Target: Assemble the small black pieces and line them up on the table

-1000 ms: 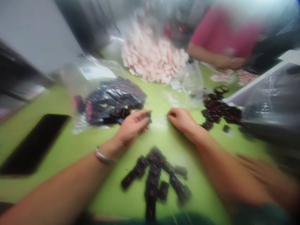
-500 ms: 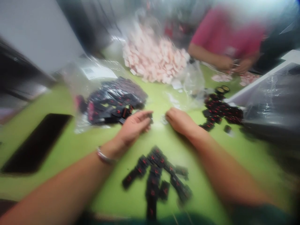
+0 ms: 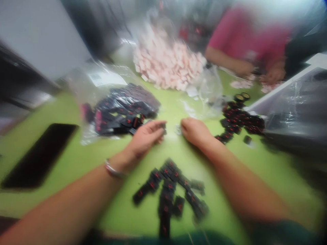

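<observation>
White-to-clear small parts (image 3: 177,129): lie on the green tabletop (image 3: 122,211) between the two hands, just beside the right fingertips; contact cannot be confirmed.
Appearance of small parts: pale, glossy, grouped closely; outlines blurred, number unreadable.
Dark grey piece (image 3: 164,128): located at the left fingertips, between thumb and fingers; small, with a lighter edge; exact shape blurred.
Left hand (image 3: 148,135): fingers extended and nearly together, thumb set close to them, gripping the dark grey piece.
Right hand (image 3: 193,130): fingers curled inward toward the small parts; whether anything is held cannot be told.
Bracelet (image 3: 112,169): silver-coloured band, worn on the left wrist.
Black blocks (image 3: 167,199): loose branching group between the forearms, nearer the body than both hands; red marks on upper faces.
Clear bag (image 3: 76,83): beyond the left hand, containing further black pieces; white label (image 3: 106,79) on its upper part.
Black flat panel (image 3: 41,156): rectangular, laid at the left of the tabletop.
Right-hand pile (image 3: 237,117): black pieces with red marks, beyond the right forearm.
Pale pink pieces (image 3: 170,66): large heap beyond both hands.
Co-worker (image 3: 247,37): pink top, seated or standing at the far right side; hands over small pink parts.
</observation>
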Demonstrator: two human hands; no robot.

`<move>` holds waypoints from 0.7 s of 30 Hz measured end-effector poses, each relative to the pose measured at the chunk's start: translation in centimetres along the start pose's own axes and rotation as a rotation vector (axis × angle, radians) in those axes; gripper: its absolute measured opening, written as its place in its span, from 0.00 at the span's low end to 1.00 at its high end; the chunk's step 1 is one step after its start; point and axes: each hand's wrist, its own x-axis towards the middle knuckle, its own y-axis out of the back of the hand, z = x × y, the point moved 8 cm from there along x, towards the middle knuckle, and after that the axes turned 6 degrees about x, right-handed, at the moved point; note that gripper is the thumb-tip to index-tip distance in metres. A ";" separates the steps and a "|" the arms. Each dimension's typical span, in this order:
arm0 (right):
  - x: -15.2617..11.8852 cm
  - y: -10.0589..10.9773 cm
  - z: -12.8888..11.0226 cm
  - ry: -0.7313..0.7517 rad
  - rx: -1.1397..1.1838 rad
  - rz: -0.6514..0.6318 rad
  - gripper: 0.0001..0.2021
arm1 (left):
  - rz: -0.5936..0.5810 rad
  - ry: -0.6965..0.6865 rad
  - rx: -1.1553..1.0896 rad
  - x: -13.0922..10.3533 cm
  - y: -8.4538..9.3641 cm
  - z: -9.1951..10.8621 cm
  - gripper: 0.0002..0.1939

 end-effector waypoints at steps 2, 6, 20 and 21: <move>0.2 0.2 1.0 -0.027 0.035 0.039 0.10 | 0.000 0.002 0.001 0.0 0.0 -0.1 0.24; 0.3 0.5 2.3 -0.030 0.140 0.074 0.10 | 0.004 0.008 -0.002 0.0 0.1 -0.1 0.24; 0.2 -0.1 0.3 -0.022 0.240 -0.016 0.09 | -0.054 0.023 -0.081 -0.4 -0.8 0.5 0.23; 0.2 -0.1 0.3 -0.019 0.211 -0.030 0.10 | -0.060 0.028 -0.085 -0.4 -0.8 0.5 0.23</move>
